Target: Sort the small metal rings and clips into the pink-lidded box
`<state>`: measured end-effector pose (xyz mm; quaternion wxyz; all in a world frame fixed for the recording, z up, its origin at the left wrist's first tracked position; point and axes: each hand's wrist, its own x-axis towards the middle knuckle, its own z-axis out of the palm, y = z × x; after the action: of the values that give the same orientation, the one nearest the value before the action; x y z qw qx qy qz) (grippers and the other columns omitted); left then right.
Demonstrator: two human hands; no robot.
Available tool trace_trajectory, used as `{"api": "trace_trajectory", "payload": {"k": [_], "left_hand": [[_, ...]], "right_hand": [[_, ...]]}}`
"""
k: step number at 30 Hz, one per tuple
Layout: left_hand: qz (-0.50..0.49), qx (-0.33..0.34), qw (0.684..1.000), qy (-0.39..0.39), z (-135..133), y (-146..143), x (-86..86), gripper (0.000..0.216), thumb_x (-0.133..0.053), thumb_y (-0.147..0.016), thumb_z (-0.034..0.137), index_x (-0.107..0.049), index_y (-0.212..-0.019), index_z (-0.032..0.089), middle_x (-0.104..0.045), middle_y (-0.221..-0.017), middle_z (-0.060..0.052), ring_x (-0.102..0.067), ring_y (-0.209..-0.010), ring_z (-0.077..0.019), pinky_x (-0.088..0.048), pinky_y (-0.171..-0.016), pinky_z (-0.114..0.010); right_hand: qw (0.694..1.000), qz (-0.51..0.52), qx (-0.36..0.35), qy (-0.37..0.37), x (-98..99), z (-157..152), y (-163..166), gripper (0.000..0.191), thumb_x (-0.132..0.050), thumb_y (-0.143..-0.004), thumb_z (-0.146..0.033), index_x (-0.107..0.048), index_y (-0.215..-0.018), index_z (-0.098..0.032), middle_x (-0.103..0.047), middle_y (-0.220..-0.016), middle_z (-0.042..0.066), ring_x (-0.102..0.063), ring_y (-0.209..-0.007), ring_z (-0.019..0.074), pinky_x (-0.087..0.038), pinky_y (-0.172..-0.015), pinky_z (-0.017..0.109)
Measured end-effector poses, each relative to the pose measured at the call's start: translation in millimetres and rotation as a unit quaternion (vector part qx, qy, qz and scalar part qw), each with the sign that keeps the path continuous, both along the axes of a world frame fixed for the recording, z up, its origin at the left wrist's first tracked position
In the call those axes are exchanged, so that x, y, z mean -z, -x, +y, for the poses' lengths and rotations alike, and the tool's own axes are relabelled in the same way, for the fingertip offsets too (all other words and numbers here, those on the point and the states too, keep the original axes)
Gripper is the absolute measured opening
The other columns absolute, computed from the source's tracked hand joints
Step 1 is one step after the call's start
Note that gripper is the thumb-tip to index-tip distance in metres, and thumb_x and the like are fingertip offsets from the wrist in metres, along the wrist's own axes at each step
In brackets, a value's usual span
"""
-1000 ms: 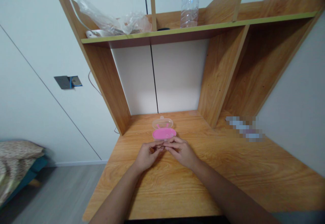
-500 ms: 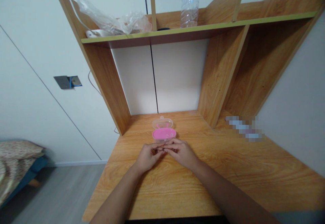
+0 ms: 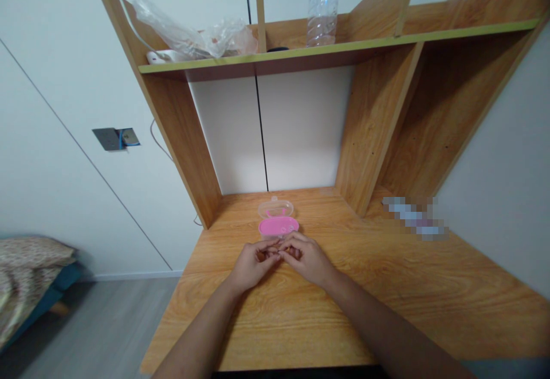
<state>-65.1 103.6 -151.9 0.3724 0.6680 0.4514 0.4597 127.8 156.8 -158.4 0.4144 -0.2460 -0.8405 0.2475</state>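
My left hand [image 3: 254, 264] and my right hand [image 3: 306, 257] meet over the wooden desk, thumbs and fingers pinched together at the tips. Whatever sits between the fingertips is too small to make out. Just beyond them lies an oval case with a pink inner panel [image 3: 277, 226]. Its clear lid [image 3: 275, 208] is swung back toward the wall. Small pale round shapes show on the right part of the pink panel. The near edge of the case is partly covered by my right fingers.
A wooden shelf unit [image 3: 369, 127] rises from the back of the desk [image 3: 275, 322]. On its upper board stand a plastic bottle [image 3: 323, 18] and a crumpled clear bag [image 3: 206, 38]. A blurred-out item [image 3: 415, 217] lies at right. A bed corner [image 3: 30, 276] shows at far left.
My right fingers have risen and arched slightly, with the fingertips shifting a little at the pinch. My left hand stays nearly still, and the case has not moved.
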Motion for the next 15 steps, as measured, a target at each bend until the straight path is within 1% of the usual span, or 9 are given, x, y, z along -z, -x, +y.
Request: {"api": "trace_trajectory", "payload": {"k": [3, 5, 9, 12, 15], "left_hand": [[0.032, -0.029, 0.999, -0.004, -0.1, 1.0, -2.9, 0.021, -0.073, -0.085, 0.031, -0.079, -0.099, 0.017, -0.080, -0.096, -0.008, -0.073, -0.082, -0.0209, -0.056, -0.077, -0.029], [0.054, -0.044, 0.997, -0.013, -0.6, 2.2, -4.2, 0.016, -0.073, -0.086, 0.032, -0.080, -0.090, 0.018, -0.080, -0.089, -0.007, -0.072, -0.078, -0.0201, -0.054, -0.073, -0.028], [0.068, -0.032, 0.996, -0.038, -1.2, 4.5, -5.2, 0.017, -0.072, -0.087, 0.034, -0.081, -0.089, 0.020, -0.080, -0.092, -0.006, -0.072, -0.081, -0.0199, -0.053, -0.077, -0.028], [0.059, -0.022, 0.997, -0.039, -1.2, 4.9, -5.6, 0.017, -0.071, -0.088, 0.034, -0.081, -0.092, 0.021, -0.080, -0.094, -0.006, -0.072, -0.084, -0.0198, -0.053, -0.079, -0.028], [0.035, -0.025, 0.999, -0.031, -0.7, 4.5, -5.8, 0.017, -0.070, -0.088, 0.031, -0.080, -0.095, 0.020, -0.080, -0.096, -0.006, -0.072, -0.087, -0.0205, -0.053, -0.083, -0.029]], "right_hand": [[1.000, 0.007, 0.004, 0.010, -1.9, -1.5, 0.3, 0.007, -0.068, -0.090, -0.021, -0.074, -0.092, -0.024, -0.069, -0.090, 0.003, -0.065, -0.081, 0.0166, -0.050, -0.070, 0.027], [1.000, 0.018, -0.003, 0.020, -3.1, -2.3, 0.1, 0.007, -0.068, -0.090, -0.023, -0.074, -0.093, -0.024, -0.070, -0.089, 0.003, -0.065, -0.081, 0.0165, -0.050, -0.070, 0.027], [0.998, 0.038, -0.028, 0.044, -5.0, -2.5, -1.0, 0.008, -0.069, -0.091, -0.024, -0.076, -0.094, -0.025, -0.074, -0.092, 0.003, -0.068, -0.086, 0.0173, -0.052, -0.076, 0.028], [0.997, 0.040, -0.023, 0.054, -4.5, -1.6, -1.3, 0.010, -0.070, -0.090, -0.024, -0.078, -0.095, -0.025, -0.076, -0.094, 0.004, -0.069, -0.087, 0.0178, -0.053, -0.077, 0.029], [0.997, 0.045, -0.017, 0.056, -2.3, -0.2, -0.7, 0.011, -0.071, -0.089, -0.024, -0.079, -0.097, -0.026, -0.077, -0.095, 0.004, -0.070, -0.088, 0.0183, -0.055, -0.079, 0.029]]}}
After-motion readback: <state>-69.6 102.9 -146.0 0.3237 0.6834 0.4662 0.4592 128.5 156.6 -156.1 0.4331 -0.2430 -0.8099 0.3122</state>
